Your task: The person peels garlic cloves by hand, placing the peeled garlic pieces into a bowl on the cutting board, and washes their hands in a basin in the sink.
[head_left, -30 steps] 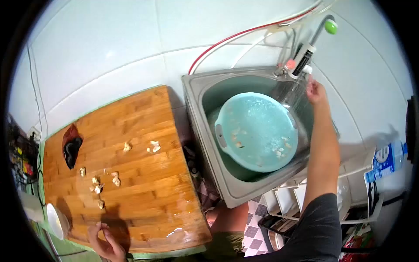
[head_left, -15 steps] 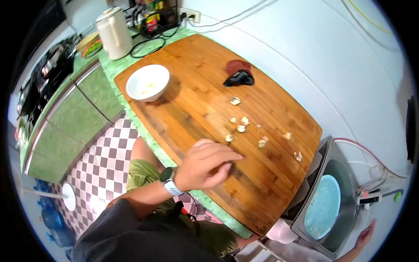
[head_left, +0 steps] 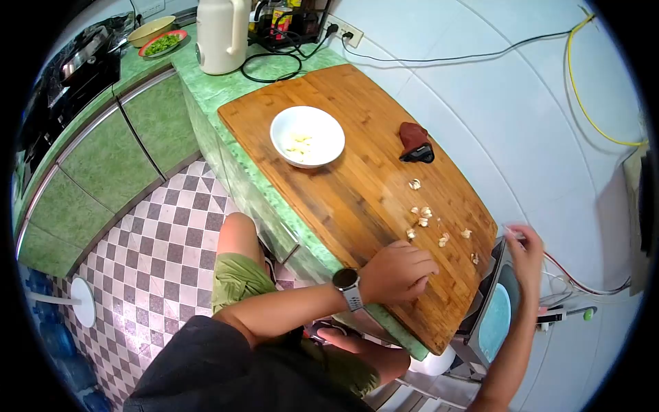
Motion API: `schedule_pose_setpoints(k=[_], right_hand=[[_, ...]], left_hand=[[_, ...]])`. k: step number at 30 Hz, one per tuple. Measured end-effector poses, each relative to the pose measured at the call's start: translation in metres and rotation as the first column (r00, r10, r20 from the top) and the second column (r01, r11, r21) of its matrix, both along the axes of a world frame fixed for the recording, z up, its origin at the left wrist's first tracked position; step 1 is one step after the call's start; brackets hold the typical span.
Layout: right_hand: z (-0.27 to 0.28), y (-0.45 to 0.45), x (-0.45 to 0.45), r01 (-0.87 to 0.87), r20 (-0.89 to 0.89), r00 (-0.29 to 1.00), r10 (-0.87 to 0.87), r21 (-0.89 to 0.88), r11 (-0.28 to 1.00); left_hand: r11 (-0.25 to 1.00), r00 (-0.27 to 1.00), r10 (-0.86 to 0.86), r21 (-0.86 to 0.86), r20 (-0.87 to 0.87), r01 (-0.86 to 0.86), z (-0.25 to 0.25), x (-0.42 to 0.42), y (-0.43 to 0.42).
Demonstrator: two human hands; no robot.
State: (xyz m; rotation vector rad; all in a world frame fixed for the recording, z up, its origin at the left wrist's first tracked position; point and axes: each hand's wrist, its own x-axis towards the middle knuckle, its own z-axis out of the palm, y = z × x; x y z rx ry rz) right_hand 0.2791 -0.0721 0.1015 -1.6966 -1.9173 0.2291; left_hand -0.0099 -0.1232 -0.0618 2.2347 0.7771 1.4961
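My left hand (head_left: 398,271), with a watch on its wrist, rests near the front edge of the wooden cutting board (head_left: 329,223). Its fingers are loosely bent, thumb a little apart, and nothing shows in them. Over the gap between the board's right end and the wall, my right hand (head_left: 525,254) is raised with its fingertips pinched. A small pale bit shows there, too small to name. Several whitish garlic pieces or skins (head_left: 423,214) lie scattered on the board. Pale yellow pieces like peeled garlic (head_left: 300,145) sit in the white bowl (head_left: 331,141).
A dark red and black pouch-like thing (head_left: 415,143) lies at the board's back edge. Right of the board, a light blue basin (head_left: 494,323) sits in the metal sink (head_left: 473,350). A cream kettle (head_left: 218,41) and a plate of chopped greens (head_left: 163,45) stand on the green counter.
My right hand has risen from the lower right corner to beside the board's right end. My left hand has curled its fingers more and shifted along the board. The view has turned.
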Motion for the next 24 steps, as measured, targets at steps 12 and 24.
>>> schedule_pose_setpoints(k=[12, 24], right_hand=[[-0.043, 0.088, -0.338, -0.533, 0.008, 0.844, 0.536, -0.088, 0.841], [-0.096, 0.108, -0.406, -0.593, 0.299, 0.761, 0.575, -0.039, 0.805]], left_hand=[[0.994, 0.992, -0.035, -0.097, 0.124, 0.047, -0.020, 0.007, 0.007], [0.997, 0.931, -0.073, 0.023, 0.356, 0.070, -0.050, 0.021, 0.009]])
